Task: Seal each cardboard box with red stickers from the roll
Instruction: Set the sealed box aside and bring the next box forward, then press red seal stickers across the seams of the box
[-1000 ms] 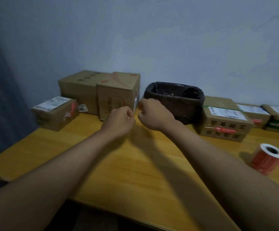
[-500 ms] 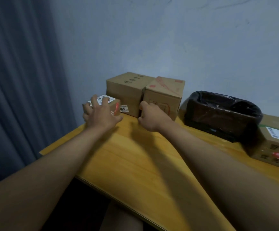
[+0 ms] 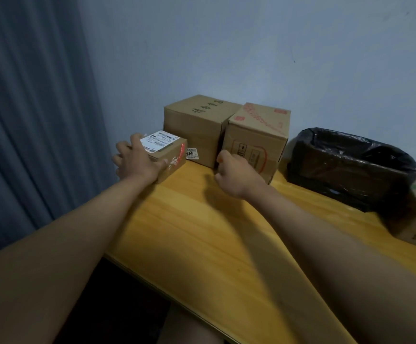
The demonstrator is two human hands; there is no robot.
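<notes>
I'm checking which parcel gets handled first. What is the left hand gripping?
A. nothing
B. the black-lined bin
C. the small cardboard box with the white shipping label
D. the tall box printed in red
C: the left hand wraps over the small cardboard box with the white shipping label at the table's far left corner.

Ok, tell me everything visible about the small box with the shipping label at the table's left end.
The small cardboard box is brown, low and closed, lying flat at the wooden table's left end, in front of a taller carton. A white printed shipping label covers its top; red print and a red strip mark its front right side. The left hand grips it from the near left corner, fingers over the top.
</notes>
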